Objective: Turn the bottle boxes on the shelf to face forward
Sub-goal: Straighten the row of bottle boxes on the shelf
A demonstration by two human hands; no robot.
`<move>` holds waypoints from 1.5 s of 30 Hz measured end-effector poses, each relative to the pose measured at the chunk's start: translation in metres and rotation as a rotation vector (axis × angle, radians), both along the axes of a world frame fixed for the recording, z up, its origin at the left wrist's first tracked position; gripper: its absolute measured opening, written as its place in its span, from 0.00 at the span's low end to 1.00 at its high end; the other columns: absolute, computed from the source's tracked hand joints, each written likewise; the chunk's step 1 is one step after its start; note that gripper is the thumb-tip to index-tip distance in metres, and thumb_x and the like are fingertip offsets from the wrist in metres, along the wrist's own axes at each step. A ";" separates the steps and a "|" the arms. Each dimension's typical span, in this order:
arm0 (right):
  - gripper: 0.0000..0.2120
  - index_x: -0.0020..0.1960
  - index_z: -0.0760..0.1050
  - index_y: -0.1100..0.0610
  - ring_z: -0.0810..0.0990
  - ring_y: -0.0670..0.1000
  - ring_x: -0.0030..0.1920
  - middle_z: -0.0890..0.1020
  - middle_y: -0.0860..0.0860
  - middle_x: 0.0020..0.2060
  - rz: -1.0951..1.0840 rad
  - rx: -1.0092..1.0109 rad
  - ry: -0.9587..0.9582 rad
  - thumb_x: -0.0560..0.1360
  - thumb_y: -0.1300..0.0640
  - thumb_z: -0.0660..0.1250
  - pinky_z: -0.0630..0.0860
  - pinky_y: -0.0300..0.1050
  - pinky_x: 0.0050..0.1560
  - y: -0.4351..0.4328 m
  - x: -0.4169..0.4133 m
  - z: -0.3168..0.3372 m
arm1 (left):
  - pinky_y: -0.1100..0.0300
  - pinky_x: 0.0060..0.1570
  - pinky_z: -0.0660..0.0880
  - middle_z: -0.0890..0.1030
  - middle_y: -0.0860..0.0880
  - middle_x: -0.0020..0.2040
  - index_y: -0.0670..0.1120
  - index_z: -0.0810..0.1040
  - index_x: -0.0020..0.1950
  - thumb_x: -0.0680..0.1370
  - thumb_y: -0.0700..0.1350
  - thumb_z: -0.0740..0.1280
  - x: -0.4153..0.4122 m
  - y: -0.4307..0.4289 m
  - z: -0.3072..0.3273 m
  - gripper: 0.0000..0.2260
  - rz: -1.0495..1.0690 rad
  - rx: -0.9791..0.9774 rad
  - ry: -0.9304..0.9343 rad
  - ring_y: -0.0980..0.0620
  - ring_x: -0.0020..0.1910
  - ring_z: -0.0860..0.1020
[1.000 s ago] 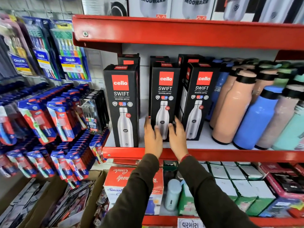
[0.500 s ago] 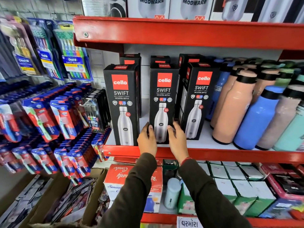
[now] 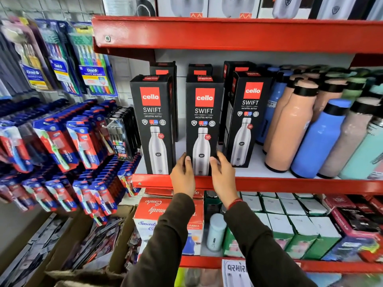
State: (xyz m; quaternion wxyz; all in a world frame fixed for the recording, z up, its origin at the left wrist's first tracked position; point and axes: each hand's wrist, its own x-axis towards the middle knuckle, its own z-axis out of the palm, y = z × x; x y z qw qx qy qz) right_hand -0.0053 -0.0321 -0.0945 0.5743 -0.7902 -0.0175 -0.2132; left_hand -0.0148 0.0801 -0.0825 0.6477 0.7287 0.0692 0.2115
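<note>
Middle box (image 3: 204, 121), hands flanking base (fingers (image 3: 187, 162) pressed)

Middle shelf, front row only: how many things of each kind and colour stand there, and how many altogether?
Black Cello boxes: 3 (left box, middle box, right box)
Peach bottle: 1
Blue bottle: 1
Dusty-pink bottle: 1
Mint bottle: 1, cut by the picture's edge
Total: 7
The left hand and right hand grip the middle box.
</note>
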 end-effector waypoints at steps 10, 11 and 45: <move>0.20 0.74 0.67 0.52 0.73 0.43 0.67 0.74 0.51 0.71 0.017 0.064 -0.033 0.83 0.54 0.61 0.69 0.29 0.62 -0.005 -0.013 0.006 | 0.57 0.70 0.69 0.77 0.44 0.69 0.43 0.72 0.72 0.83 0.44 0.63 -0.014 -0.011 0.000 0.18 0.056 -0.138 -0.099 0.48 0.70 0.74; 0.19 0.73 0.68 0.51 0.74 0.43 0.66 0.74 0.51 0.70 0.002 0.088 -0.070 0.82 0.55 0.61 0.72 0.34 0.64 -0.008 -0.016 0.006 | 0.54 0.71 0.71 0.76 0.45 0.68 0.44 0.72 0.72 0.82 0.44 0.63 -0.018 -0.016 -0.001 0.17 0.097 -0.141 -0.162 0.49 0.69 0.74; 0.20 0.72 0.69 0.63 0.73 0.59 0.70 0.75 0.60 0.69 -0.097 -0.064 0.047 0.83 0.57 0.61 0.61 0.30 0.58 -0.133 0.036 0.010 | 0.65 0.56 0.69 0.82 0.41 0.61 0.41 0.78 0.67 0.84 0.47 0.60 0.037 -0.134 0.005 0.16 -0.016 0.003 0.048 0.44 0.62 0.79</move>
